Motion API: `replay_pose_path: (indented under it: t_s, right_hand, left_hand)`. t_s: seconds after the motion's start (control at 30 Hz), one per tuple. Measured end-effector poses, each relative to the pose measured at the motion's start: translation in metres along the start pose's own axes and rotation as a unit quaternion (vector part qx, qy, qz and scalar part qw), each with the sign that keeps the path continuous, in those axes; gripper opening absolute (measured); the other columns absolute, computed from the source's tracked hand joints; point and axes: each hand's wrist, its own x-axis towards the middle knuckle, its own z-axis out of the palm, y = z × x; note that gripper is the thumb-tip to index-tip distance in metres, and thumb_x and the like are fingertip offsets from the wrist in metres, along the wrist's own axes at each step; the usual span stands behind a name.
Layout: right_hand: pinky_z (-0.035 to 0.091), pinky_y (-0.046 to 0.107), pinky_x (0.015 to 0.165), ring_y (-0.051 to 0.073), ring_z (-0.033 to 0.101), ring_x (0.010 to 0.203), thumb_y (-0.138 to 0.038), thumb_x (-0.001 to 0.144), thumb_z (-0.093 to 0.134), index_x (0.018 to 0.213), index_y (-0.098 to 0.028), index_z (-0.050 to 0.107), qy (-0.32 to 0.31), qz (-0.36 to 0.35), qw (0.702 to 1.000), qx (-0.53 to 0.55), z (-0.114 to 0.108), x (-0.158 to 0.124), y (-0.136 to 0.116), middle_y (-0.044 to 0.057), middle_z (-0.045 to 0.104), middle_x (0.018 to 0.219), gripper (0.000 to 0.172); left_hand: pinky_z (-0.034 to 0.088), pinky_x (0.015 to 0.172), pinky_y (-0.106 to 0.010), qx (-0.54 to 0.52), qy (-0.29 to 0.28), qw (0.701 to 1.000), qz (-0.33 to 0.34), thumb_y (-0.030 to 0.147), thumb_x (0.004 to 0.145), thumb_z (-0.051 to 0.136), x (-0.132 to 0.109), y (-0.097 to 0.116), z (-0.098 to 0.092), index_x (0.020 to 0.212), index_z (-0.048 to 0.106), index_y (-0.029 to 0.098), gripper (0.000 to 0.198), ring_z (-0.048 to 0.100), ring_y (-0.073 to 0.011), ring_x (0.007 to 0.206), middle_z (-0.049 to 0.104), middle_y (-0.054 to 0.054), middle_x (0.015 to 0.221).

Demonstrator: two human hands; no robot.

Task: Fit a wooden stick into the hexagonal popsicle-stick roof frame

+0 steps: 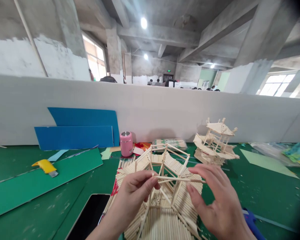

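My left hand (141,186) pinches the left end of a thin pale wooden stick (176,179) between thumb and fingers. The stick lies nearly level; a second one may run alongside it, which I cannot tell for sure. Around its right end, my right hand (215,193) is open, thumb and fingers apart. Below both hands stands a stick-built model (162,220), with slatted roof panels sloping outward and an upright frame of sticks on top. My hands and the stick hide part of that frame.
A smaller stick pavilion (216,143) stands at the back right, a pink flask (126,144) at the back. Wrapped sticks (170,144) lie by the white partition (150,110). A yellow cutter (45,167) rests on green board. A phone (90,216) and blue glue gun (251,221) lie nearer.
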Motion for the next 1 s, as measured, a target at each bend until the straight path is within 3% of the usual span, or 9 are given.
replay_pose_path:
  t_s: [0.17,0.33,0.47,1.0]
  right_hand:
    - [0.04,0.033,0.065,0.019,0.055,0.075,-0.025,0.069,0.058,0.088,-0.019,0.054,-0.024,-0.018,0.999,-0.031,0.005,0.001,-0.002,0.003,0.061,0.081,0.021]
    - [0.037,0.032,0.061,0.016,0.05,0.063,-0.022,0.069,0.058,0.077,-0.019,0.055,-0.029,-0.004,1.0,-0.011,0.005,0.004,-0.007,0.0,0.057,0.067,0.009]
    - [0.035,0.032,0.06,0.017,0.047,0.063,-0.023,0.071,0.056,0.072,-0.019,0.055,-0.032,0.024,0.999,0.004,0.006,0.006,-0.011,0.001,0.056,0.065,0.004]
    - [0.034,0.031,0.058,0.016,0.045,0.061,-0.021,0.072,0.056,0.071,-0.018,0.054,-0.027,0.027,0.999,0.014,0.007,0.008,-0.013,0.001,0.054,0.062,0.004]
  left_hand:
    - [0.031,0.042,-0.018,-0.006,0.005,1.0,0.0,0.029,0.08,0.054,0.0,0.001,0.0,0.069,0.064,0.017,0.019,0.039,-0.0064,0.046,0.058,0.001,0.06]
    - [0.031,0.042,-0.017,-0.006,0.006,1.0,0.002,0.029,0.079,0.054,-0.001,-0.001,0.001,0.069,0.064,0.016,0.019,0.039,-0.006,0.045,0.058,0.001,0.06]
    - [0.031,0.041,-0.017,-0.004,0.007,1.0,0.004,0.029,0.079,0.054,-0.001,-0.001,0.001,0.069,0.064,0.016,0.019,0.039,-0.0061,0.045,0.058,0.0,0.061]
    - [0.031,0.041,-0.017,-0.003,0.009,1.0,0.003,0.028,0.079,0.054,-0.001,0.0,0.001,0.067,0.064,0.016,0.019,0.039,-0.0059,0.045,0.057,0.001,0.06]
